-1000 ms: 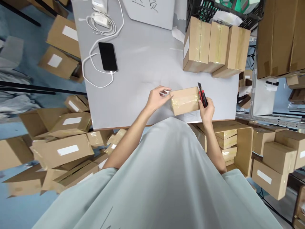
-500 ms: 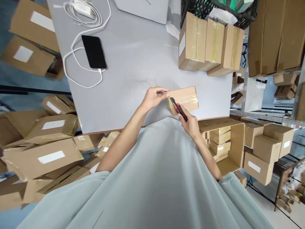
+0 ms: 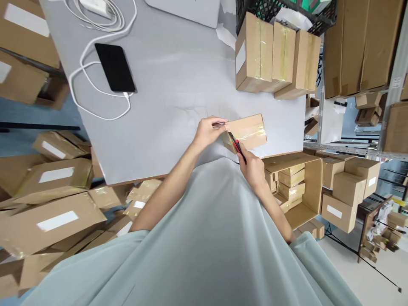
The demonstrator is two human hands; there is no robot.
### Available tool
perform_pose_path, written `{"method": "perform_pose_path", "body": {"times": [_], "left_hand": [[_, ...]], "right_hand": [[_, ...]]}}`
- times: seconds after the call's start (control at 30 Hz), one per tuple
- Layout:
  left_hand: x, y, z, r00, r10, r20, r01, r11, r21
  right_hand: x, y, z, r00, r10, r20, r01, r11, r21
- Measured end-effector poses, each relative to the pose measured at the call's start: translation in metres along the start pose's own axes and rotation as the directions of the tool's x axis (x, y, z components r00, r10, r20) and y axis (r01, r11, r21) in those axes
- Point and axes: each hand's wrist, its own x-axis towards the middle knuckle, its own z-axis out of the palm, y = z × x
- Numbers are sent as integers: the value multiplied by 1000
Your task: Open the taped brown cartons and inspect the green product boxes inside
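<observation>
A small cardboard box with clear tape along it lies near the front edge of the grey table. My left hand is closed at the box's left end, thumb and fingers pinched on its corner. My right hand grips a red and black box cutter. The cutter's tip meets the taped left end of the box, just below my left fingertips. Whether the blade has gone through the tape I cannot tell.
Three taped boxes stand at the back right, before a black crate. A black phone with a white cable lies at left. An open carton holding small boxes sits below the table's right edge. Cartons pile up at left.
The view has shifted and turned slightly. My right hand has tilted the box cutter more upright and drawn it a little lower along the box's left end. My left hand keeps its place.
</observation>
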Motion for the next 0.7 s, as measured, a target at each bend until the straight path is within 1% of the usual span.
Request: {"method": "perform_pose_path", "body": {"times": [0.1, 0.2, 0.3, 0.47, 0.63, 0.7], "left_hand": [[1, -1, 1, 1000, -1, -8, 1, 1000, 21], [1, -2, 1, 999, 2, -49, 1, 999, 51], [-1, 0, 5, 997, -4, -78, 9, 998, 56], [-4, 4, 15, 989, -52, -141, 57, 998, 32], [-7, 1, 18, 987, -23, -159, 35, 997, 75], [-9, 0, 19, 986, -23, -165, 35, 997, 73]], "right_hand": [[2, -16, -11, 997, 54, 62, -45, 990, -136], [6, -29, -20, 992, 60, 111, -34, 975, -221], [5, -34, -25, 989, 63, 132, -23, 958, -285], [-5, -32, -23, 983, 96, 155, -32, 927, -375], [-7, -24, -21, 988, 54, 146, 2, 934, -357], [-11, -22, -19, 987, 55, 153, 5, 931, -364]]}}
